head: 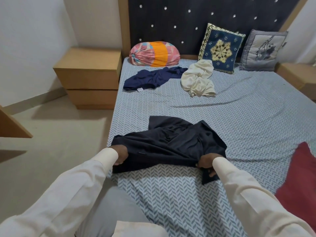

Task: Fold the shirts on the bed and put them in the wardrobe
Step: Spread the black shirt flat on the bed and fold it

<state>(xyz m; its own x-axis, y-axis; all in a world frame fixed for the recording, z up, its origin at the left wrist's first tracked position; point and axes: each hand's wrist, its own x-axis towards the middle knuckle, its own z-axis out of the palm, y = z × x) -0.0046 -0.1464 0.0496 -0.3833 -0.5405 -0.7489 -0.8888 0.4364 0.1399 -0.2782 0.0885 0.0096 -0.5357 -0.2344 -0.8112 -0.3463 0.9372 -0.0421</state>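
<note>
A dark navy shirt (171,144) lies bunched near the front edge of the bed (248,117). My left hand (120,155) grips its near left edge, and my right hand (206,164) grips its near right edge, with cloth hanging below the fingers. Farther back, a blue shirt (152,79) lies crumpled on the left side. A cream shirt (199,79) is heaped to its right. A red garment (299,178) lies at the bed's right edge.
A pink and orange bolster (153,53), a blue patterned cushion (220,48) and a grey cushion (263,50) lean at the headboard. A wooden nightstand (89,76) stands left of the bed, another (297,74) at the right. A wooden panel edge (12,127) juts in at far left.
</note>
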